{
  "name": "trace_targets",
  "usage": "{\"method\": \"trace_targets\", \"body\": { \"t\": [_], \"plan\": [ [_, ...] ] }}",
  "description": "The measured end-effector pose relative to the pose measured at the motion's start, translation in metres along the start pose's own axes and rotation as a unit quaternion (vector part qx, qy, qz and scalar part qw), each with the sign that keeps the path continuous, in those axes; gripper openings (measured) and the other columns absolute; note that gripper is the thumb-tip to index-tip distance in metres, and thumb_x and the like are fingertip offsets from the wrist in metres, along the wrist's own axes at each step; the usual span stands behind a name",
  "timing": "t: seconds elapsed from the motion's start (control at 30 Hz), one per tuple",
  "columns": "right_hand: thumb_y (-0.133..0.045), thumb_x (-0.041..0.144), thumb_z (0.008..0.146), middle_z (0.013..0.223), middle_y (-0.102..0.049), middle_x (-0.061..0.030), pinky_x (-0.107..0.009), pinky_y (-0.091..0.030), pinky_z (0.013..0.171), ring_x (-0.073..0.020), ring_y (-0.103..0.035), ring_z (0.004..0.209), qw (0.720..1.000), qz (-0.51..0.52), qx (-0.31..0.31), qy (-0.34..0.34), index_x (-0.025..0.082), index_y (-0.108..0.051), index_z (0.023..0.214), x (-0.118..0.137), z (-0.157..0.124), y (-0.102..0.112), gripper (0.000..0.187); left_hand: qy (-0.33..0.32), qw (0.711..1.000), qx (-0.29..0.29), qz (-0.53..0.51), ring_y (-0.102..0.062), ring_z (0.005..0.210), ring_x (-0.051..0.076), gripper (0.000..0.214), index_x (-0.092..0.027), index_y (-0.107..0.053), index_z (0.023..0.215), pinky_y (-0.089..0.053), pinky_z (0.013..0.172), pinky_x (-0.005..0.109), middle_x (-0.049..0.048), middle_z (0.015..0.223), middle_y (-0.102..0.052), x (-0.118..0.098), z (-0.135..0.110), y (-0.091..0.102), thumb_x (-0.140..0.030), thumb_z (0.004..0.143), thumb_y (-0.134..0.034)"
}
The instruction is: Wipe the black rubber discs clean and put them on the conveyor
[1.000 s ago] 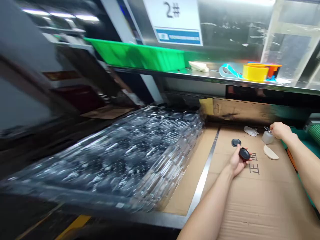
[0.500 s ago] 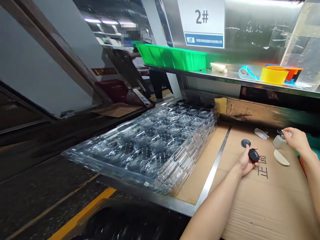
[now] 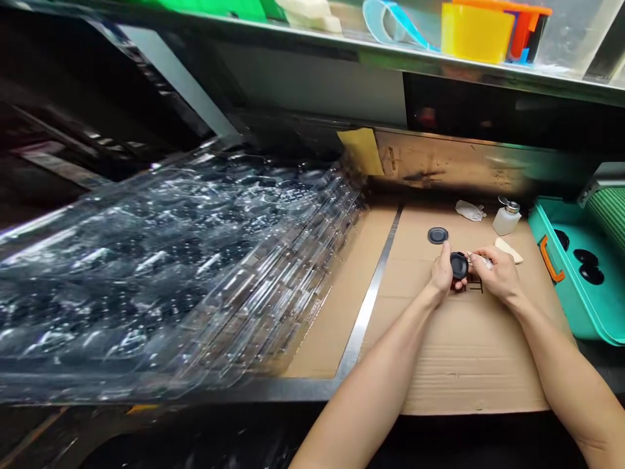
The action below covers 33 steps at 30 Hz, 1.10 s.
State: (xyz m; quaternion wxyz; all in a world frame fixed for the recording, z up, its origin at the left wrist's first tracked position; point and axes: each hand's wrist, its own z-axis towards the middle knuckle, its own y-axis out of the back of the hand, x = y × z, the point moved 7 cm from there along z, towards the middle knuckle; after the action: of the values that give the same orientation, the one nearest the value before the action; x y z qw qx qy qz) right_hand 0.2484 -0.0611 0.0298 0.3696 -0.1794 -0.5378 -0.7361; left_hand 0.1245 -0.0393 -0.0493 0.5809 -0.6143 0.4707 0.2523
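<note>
"Two hands closed: on what?"

"My left hand (image 3: 442, 270) grips a black disc (image 3: 459, 266) over the cardboard (image 3: 469, 371); my right hand (image 3: 498, 275) pinches something pale (image 3: 481, 261), too hidden to name. A metal strip (image 3: 364, 319) runs left of them."

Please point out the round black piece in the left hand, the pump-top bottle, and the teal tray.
Round black piece (image 3: 459, 266), head view, its flat dark face.
Pump-top bottle (image 3: 504, 223), head view, its pale body.
Teal tray (image 3: 573, 312), head view, its front wall.

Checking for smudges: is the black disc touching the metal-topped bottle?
Apart: the head view shows bare cardboard between the black disc and the metal-topped bottle.
</note>
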Motion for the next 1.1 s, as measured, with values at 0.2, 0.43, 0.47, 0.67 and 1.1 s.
{"method": "trace_targets", "body": {
  "t": [0.2,0.43,0.47,0.67,1.1],
  "plan": [
    [-0.052,0.034,0.096,0.096,-0.072,-0.0067,-0.03,-0.049,0.084,-0.0203,-0.065,0.09,0.996,-0.065,0.021,0.062,0.021,-0.071,0.097,0.009,-0.002,-0.002,0.023,-0.017,0.995,0.008,0.096,-0.045,0.03,0.012,0.078,-0.017,-0.066,0.075,-0.028,0.035,0.023,0.0049,0.044,-0.058,-0.004,-0.009,-0.004,-0.084,0.091,-0.029],
    [-0.05,0.032,0.098,0.096,-0.069,-0.0069,-0.029,-0.046,0.079,-0.0193,-0.063,0.087,0.989,-0.113,0.026,0.094,0.02,-0.067,0.097,0.002,-0.003,-0.009,0.021,-0.023,0.987,0.004,0.156,-0.048,0.031,0.013,0.081,-0.016,-0.071,0.08,-0.03,0.036,0.023,0.0055,0.045,-0.058,-0.006,-0.013,-0.005,-0.083,0.092,-0.028],
    [-0.049,0.032,0.098,0.096,-0.069,-0.0069,-0.029,-0.046,0.079,-0.0196,-0.063,0.087,0.988,-0.125,0.022,0.089,0.02,-0.066,0.097,0.0,-0.003,-0.01,0.02,-0.023,0.986,0.006,0.163,-0.048,0.032,0.013,0.082,-0.015,-0.072,0.083,-0.031,0.036,0.023,0.0052,0.045,-0.058,-0.005,-0.013,-0.005,-0.083,0.092,-0.026],
    [-0.047,0.031,0.099,0.099,-0.068,-0.0076,-0.029,-0.043,0.075,-0.0208,-0.061,0.086,0.982,-0.169,0.021,0.082,0.021,-0.061,0.1,-0.006,-0.003,-0.024,0.018,-0.032,0.973,0.022,0.23,-0.052,0.036,0.012,0.082,-0.014,-0.068,0.072,-0.038,0.039,0.022,0.0044,0.047,-0.06,-0.007,-0.014,-0.006,-0.078,0.096,-0.022],
    [-0.049,0.028,0.098,0.098,-0.068,-0.0065,-0.028,-0.038,0.07,-0.0195,-0.06,0.084,0.971,-0.227,0.042,0.067,0.02,-0.063,0.097,-0.004,-0.004,-0.024,0.016,-0.03,0.957,0.003,0.29,-0.052,0.035,0.013,0.08,-0.014,-0.066,0.07,-0.036,0.036,0.022,0.0046,0.045,-0.057,-0.002,-0.016,-0.008,-0.073,0.099,-0.02]
  ]
}}
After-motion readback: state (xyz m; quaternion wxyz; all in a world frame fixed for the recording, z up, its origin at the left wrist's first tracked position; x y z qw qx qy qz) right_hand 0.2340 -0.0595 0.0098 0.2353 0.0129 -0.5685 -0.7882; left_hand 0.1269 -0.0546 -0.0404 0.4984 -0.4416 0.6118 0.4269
